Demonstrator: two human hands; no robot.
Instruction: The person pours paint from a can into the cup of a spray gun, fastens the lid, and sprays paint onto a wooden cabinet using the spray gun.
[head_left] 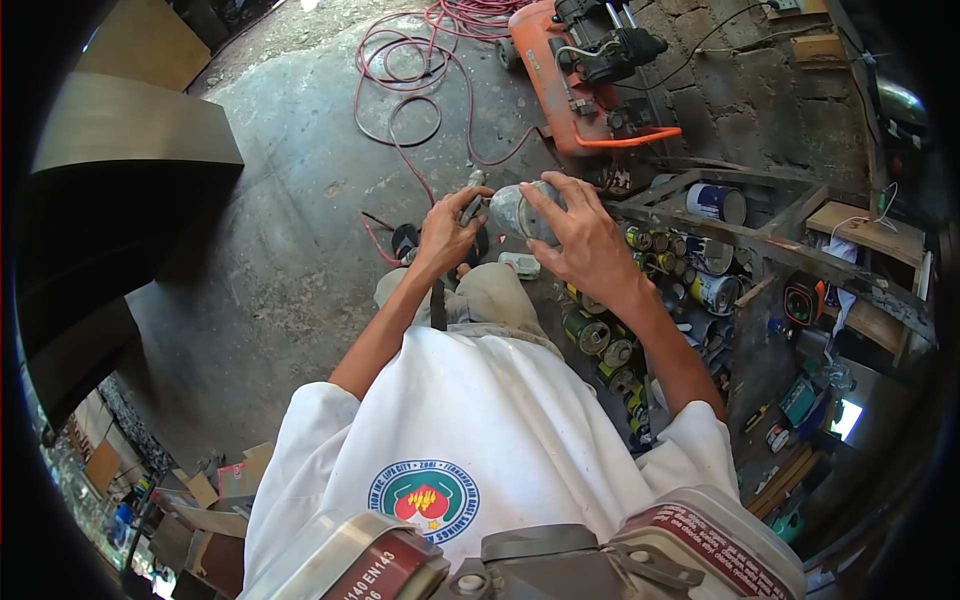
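Left hand (447, 236): pinches small dull-metal fitting (477, 179), perhaps for steadying.
Right hand (588, 245): curved around paint-stained, grey cylindrical cup (509, 210), seemingly supporting it.

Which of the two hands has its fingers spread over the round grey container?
The right hand; the left hand is instead at the small fitting beside the container.
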